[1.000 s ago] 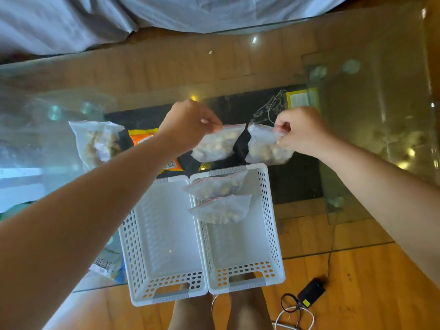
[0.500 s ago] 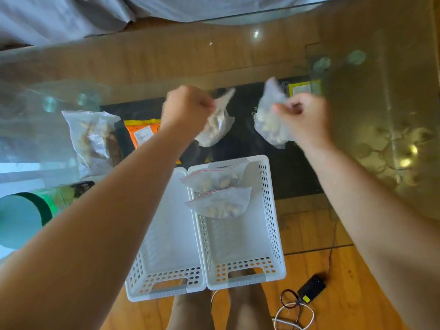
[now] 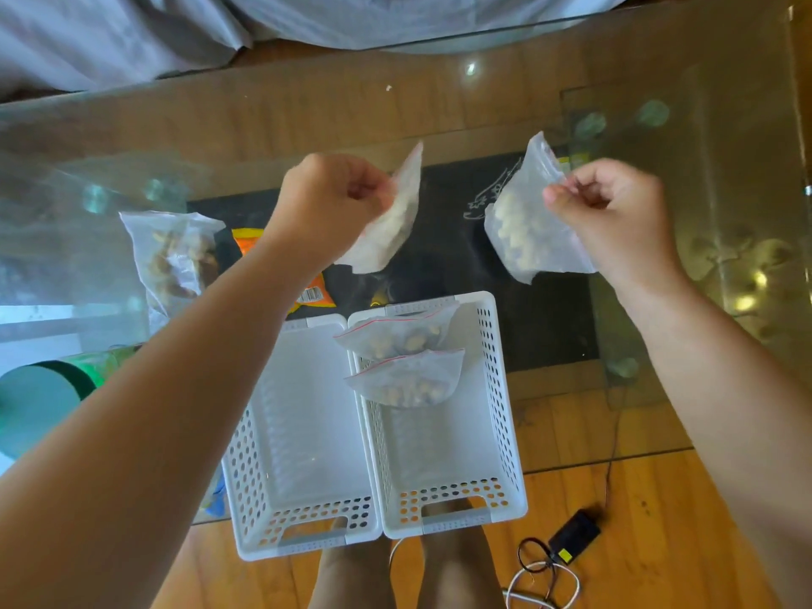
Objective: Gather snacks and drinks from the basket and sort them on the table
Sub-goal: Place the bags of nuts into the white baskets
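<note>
The left hand (image 3: 334, 204) pinches the top edge of a small clear bag of pale snacks (image 3: 386, 226), fingers curled tight on it, the bag hanging above the glass table (image 3: 439, 103); the right hand (image 3: 610, 213) grips a second clear snack bag (image 3: 523, 226) the same way, held up over the dark mat (image 3: 549, 327) seen through the glass; the two bags hang well apart with open air between them, and neither touches the table; below them two white perforated baskets (image 3: 501, 389) stand side by side at the near edge of the table, walls touching, their near ends jutting past the glass edge; the right basket holds two more zip bags of snacks (image 3: 404, 358) at its far end, one overlapping the other, while the left basket (image 3: 303, 432) shows only its white floor; to the left on the glass lies a larger clear bag of brown snacks (image 3: 175, 252), beside it an orange packet (image 3: 312, 292) partly hidden by the left forearm, and a green can (image 3: 39, 397) near the left edge; the far stretch of glass up to the grey cloth (image 3: 132, 33) is bare, as is the right side; compared with half a second ago the hands have drawn further apart and the right bag has swung out from the basket line; the baskets and the bags inside them lie as they did.
</note>
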A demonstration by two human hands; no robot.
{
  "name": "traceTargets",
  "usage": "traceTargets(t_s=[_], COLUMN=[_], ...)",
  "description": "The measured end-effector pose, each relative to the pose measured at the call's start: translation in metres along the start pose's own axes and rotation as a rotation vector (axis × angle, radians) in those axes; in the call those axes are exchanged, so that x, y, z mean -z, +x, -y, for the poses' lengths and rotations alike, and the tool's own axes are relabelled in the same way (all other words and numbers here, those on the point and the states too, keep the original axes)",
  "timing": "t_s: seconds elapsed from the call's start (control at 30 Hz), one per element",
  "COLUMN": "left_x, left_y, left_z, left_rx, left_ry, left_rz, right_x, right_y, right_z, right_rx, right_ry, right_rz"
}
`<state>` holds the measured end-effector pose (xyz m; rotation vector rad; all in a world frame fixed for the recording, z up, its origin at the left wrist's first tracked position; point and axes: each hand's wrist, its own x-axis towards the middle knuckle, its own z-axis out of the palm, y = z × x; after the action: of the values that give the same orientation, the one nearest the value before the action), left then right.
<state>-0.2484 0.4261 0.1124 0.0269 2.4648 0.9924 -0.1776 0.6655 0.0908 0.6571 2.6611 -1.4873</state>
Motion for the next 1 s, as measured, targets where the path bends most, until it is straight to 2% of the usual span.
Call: traceTargets(t_s=[0.1,0.17,0.3,0.37,0.43,0.47,0.5,0.6,0.73,0.93,1.0], left_x=[-0.012,-0.021,-0.038,-0.034,-0.024,-0.022,-0.023,-0.033,-0.019,0.018,0.031], left_y=[0.002,0.004,0.008,0.011,0.015,0.015,0.013,0.000,-0.015,-0.076,-0.097], left_z=[0.010,0.015,0.011,0.014,0.022,0.024,0.021,0.003,-0.015,-0.045,-0.049], left_rx=[0.053,0.121,0.123,0.138,0.178,0.168,0.125,-0.027,-0.125,-0.451,-0.462], left_ry=[0.260,0.338,0.281,0.310,0.327,0.339,0.360,0.340,0.331,0.343,0.353], left_rz=[0.010,0.025,0.038,0.000,-0.121,-0.126,-0.074,0.049,-0.065,-0.124,-0.148], right_x=[-0.006,-0.018,-0.045,-0.040,-0.027,-0.023,-0.023,-0.033,-0.017,0.014,0.025], right_y=[0.005,0.004,-0.010,-0.006,0.003,0.005,0.004,-0.007,-0.026,-0.090,-0.108], right_z=[-0.019,-0.023,-0.021,-0.027,-0.037,-0.040,-0.040,-0.031,-0.012,0.024,0.032], right_rx=[-0.137,-0.159,0.042,-0.046,-0.219,-0.260,-0.256,-0.149,-0.052,0.074,0.066], right_ry=[-0.189,-0.243,-0.314,-0.232,-0.120,-0.123,-0.146,-0.187,-0.123,-0.147,-0.144], right_rz=[0.050,0.064,0.211,0.113,-0.116,-0.189,-0.201,-0.098,-0.159,-0.160,-0.161])
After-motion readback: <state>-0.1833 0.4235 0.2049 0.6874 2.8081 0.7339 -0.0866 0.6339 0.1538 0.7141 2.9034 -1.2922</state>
